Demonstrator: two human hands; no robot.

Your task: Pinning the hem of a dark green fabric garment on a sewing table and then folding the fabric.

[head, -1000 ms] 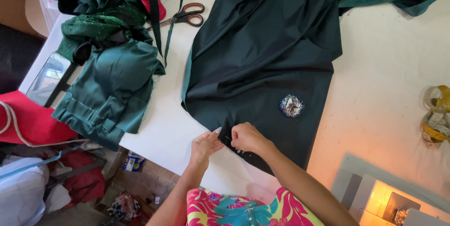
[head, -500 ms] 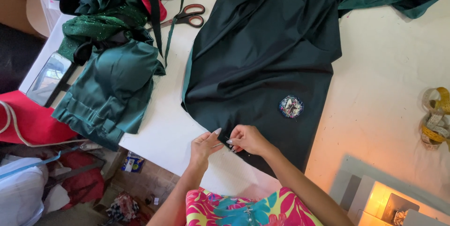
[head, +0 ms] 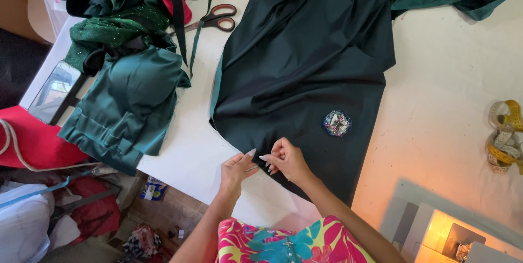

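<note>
White table (head: 436,105) | both hands (head: 264,166) pinch dark green fabric (head: 305,72) edge

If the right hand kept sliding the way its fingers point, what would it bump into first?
Probably the left hand: the right hand points its fingertips straight at it, nearly touching, over the edge of the dark green fabric.

Item count — two hands: left hand (head: 235,168), right hand (head: 287,160). One dark green cloth (head: 310,72), one pin holder (head: 336,123), one scissors (head: 216,19), one tape measure (head: 505,136), one phone (head: 53,92).
</note>
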